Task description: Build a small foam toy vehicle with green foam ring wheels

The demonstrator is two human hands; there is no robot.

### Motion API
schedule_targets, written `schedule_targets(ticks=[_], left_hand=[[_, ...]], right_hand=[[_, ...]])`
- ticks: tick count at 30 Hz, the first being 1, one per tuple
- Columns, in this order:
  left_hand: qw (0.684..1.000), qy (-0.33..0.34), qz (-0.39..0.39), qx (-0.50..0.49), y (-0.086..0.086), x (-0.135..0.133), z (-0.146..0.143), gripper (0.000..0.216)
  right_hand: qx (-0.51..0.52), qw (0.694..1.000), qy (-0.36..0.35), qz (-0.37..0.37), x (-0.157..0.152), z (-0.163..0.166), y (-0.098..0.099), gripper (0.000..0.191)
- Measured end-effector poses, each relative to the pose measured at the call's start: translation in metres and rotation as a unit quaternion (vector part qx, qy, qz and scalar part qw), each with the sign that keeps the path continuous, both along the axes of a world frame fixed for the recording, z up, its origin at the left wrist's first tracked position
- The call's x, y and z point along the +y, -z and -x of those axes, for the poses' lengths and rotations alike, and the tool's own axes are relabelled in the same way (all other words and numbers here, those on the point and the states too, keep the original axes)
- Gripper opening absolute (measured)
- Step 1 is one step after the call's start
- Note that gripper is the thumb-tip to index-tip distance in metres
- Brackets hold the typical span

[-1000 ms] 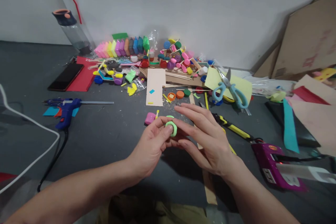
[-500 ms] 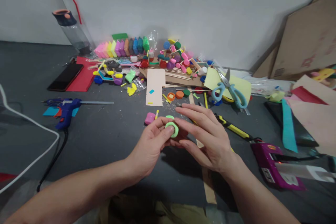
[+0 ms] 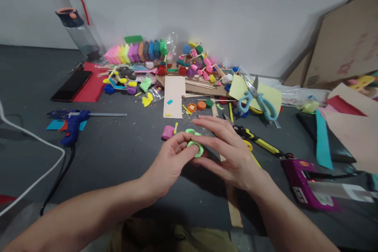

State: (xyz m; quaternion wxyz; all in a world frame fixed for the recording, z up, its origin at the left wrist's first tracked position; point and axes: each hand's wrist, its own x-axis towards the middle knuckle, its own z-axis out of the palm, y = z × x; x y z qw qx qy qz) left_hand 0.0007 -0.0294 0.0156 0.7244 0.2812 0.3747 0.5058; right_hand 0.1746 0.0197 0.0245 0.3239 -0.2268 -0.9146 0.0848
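Beside the right hand [image 3: 238,159] a cutter [image 3: 261,142] obstructs; room lies between glue gun [image 3: 71,128] and left hand [image 3: 169,161].

Place: craft wkshp
Table [image 3: 118,161]: dk grey, cluttered
Glue gun [image 3: 71,124]: mid L
Scissors [image 3: 254,93]: R of ctr
Coloured pks [image 3: 136,52]: upper L
Cardboard [image 3: 344,43]: upper R

Green piece [image 3: 201,150]: matt, smooth, like clay
Table [image 3: 118,157]: matt, smooth
Wall [image 3: 236,15]: smooth, faintly glossy
Scissors [image 3: 253,92]: shiny metal and smooth plastic
Glue gun [image 3: 71,128]: smooth plastic, slight sheen
Phone [image 3: 71,86]: glossy, glass-like
Bottle [image 3: 81,38]: smooth clear plastic
Red sheet [image 3: 92,89]: matt paper
Board [image 3: 342,43]: matt cardboard
Strip [image 3: 234,206]: bare wood, matt
Bag [image 3: 158,93]: thin crinkled plastic, glossy
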Motion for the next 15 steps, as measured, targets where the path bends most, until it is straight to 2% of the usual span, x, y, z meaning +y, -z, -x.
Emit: schedule_targets(ticks=[7, 15], left_hand=[[1.0, 0.01, -0.001, -0.003, -0.0016, 0.0003, -0.0001, 0.017], [0.999, 0.045, -0.023, -0.009, 0.0015, 0.0032, 0.0024, 0.005]], right_hand=[[0.032, 0.999, -0.003, 0.013, -0.0012, 0.0002, 0.002, 0.033], [0.026, 0.999, -0.025, 0.032, -0.0008, 0.0009, 0.0021, 0.035]])
